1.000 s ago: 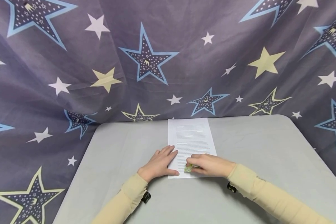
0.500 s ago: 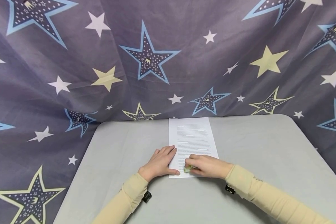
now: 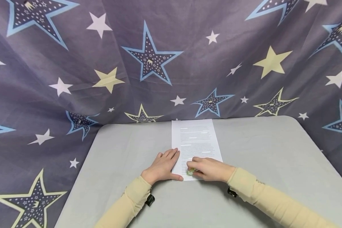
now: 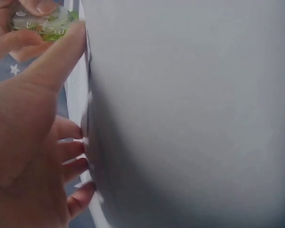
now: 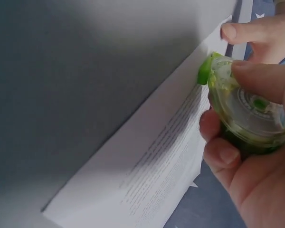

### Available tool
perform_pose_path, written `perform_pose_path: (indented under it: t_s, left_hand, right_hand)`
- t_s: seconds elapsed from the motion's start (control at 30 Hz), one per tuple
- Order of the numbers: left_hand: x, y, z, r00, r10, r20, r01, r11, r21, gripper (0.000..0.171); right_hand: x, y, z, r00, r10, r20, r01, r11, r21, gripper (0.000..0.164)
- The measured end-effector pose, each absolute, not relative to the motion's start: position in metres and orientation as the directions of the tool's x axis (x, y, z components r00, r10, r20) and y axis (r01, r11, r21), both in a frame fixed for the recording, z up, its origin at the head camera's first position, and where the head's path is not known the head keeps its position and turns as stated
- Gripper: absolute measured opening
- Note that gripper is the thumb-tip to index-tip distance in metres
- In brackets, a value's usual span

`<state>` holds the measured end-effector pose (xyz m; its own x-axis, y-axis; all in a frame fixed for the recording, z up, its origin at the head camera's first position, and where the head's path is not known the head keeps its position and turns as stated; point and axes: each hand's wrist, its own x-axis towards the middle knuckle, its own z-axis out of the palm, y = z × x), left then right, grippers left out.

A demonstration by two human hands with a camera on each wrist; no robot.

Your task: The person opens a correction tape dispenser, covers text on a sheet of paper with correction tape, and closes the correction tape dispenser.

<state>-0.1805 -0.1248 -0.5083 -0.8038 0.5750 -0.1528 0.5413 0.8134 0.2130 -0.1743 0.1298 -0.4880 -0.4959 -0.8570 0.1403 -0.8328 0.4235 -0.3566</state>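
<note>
A printed sheet of paper (image 3: 176, 133) lies on the table, with several short white strips across its lines of text. My left hand (image 3: 161, 167) rests on the sheet's lower left side, fingers spread and thumb near the bottom edge. Near the sheet's bottom, my right hand (image 3: 211, 169) grips a correction tape dispenser (image 3: 191, 172) between thumb and curled fingers. In the right wrist view the correction tape dispenser (image 5: 251, 116) has a clear round case and a green tip (image 5: 205, 71) close to the last printed lines. Whether the tip touches the paper cannot be told.
The grey table (image 3: 125, 152) has rounded far corners. Behind it hangs a purple-grey curtain (image 3: 188, 69) with a star pattern, close to the sheet's far end. Black wrist straps (image 3: 150, 200) show beneath both sleeves.
The right hand has slid slightly left over the sheet with the correction tape dispenser. My left hand keeps its place on the paper. The head view has shifted a little.
</note>
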Motion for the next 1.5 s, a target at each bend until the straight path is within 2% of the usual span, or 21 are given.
perform_pose_path:
  t_s: [0.27, 0.63, 1.13, 1.5]
  left_hand:
    - [-0.177, -0.122, -0.507, -0.817, 0.531, -0.226, 0.516, 0.847, 0.124, 0.113]
    - [-0.173, -0.116, -0.496, -0.834, 0.491, -0.252, 0.476, 0.871, 0.122, 0.114]
    - [-0.177, -0.120, -0.512, -0.843, 0.484, -0.236, 0.466, 0.875, 0.133, 0.118]
    - [-0.173, -0.116, -0.497, -0.835, 0.482, -0.264, 0.464, 0.876, 0.134, 0.114]
  right_hand:
    - [-0.172, 0.124, -0.482, -0.489, -0.866, 0.109, -0.843, 0.437, -0.314, 0.020]
    - [-0.170, 0.123, -0.479, -0.490, -0.868, 0.077, -0.843, 0.449, -0.297, 0.022]
    - [-0.170, 0.123, -0.481, -0.498, -0.866, 0.055, -0.833, 0.459, -0.309, 0.023]
    - [-0.172, 0.126, -0.480, -0.506, -0.862, 0.042, -0.827, 0.471, -0.309, 0.024]
